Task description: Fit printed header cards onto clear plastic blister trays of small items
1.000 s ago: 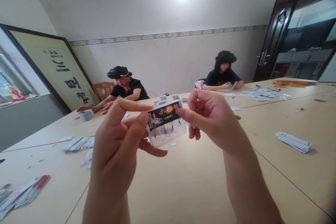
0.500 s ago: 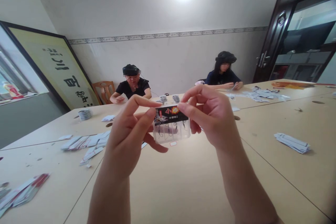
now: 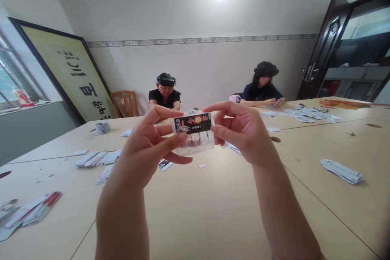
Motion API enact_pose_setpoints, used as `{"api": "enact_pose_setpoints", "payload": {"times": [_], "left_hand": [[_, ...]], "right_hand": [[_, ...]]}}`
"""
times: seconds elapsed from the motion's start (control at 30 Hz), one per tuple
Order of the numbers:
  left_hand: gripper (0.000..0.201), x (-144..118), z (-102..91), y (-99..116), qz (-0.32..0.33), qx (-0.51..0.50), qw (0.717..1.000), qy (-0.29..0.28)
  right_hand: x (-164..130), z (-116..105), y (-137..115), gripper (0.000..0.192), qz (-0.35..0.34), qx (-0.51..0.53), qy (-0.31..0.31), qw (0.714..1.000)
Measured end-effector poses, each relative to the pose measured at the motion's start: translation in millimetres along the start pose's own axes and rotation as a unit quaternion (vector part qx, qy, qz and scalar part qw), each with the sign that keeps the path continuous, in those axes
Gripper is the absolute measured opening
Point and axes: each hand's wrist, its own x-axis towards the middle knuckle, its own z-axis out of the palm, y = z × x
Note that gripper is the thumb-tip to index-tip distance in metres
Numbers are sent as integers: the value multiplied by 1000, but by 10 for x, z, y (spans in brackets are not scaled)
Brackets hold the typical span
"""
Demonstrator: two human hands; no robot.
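Between both hands, above the table (image 3: 207, 211), a small clear plastic box of fish hooks (image 3: 199, 143) is held up. A black label with red and white characters covers its upper part, and dark hooks show in the compartments below. My left hand (image 3: 149, 142) grips the left end, its thumb over the label's lower left corner. At the right end, my right hand (image 3: 240, 132) pinches the box with thumb and forefinger. A dark printed card (image 3: 165, 165) lies on the table below the left fingers, and a small red-edged white sticker (image 3: 202, 165) lies nearby.
Bundles of white cards (image 3: 99, 158) and red-ended packets (image 3: 33, 213) lie on the left, near a stack of discs (image 3: 102, 128). Another bundle (image 3: 341, 170) is at right. Two people (image 3: 165, 93) with headsets sit across the table, loose packets (image 3: 310, 113) beside one.
The box has risen slightly and tilted, and my left thumb has moved from its upper edge down onto the label. The view has shifted a little left.
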Motion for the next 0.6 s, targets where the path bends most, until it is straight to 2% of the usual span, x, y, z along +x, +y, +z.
{"api": "enact_pose_setpoints", "payload": {"times": [0.07, 0.17, 0.27, 0.33, 0.43, 0.5, 0.6], "left_hand": [[32, 41, -48, -17, -2, 2, 1000, 8], [33, 146, -164, -82, -12, 18, 1000, -19], [34, 259, -293, -174, -34, 25, 997, -67], [34, 316, -358, -232, -47, 34, 995, -82], [37, 377, -415, -301, -54, 61, 992, -98], [42, 411, -442, -334, -60, 70, 991, -99], [53, 464, -486, -380, -83, 80, 988, -98]], "right_hand": [[3, -59, -2, 44, 31, -38, -46, 998], [8, -131, 31, 67, 58, -154, -96, 982], [22, -111, 113, 85, 17, -290, -86, 953], [44, -38, 190, 93, -13, -352, -103, 930], [93, 111, 322, 85, -47, -378, -134, 915], [127, 197, 403, 76, -62, -373, -114, 919], [167, 265, 487, 71, -47, -355, -66, 931]]}}
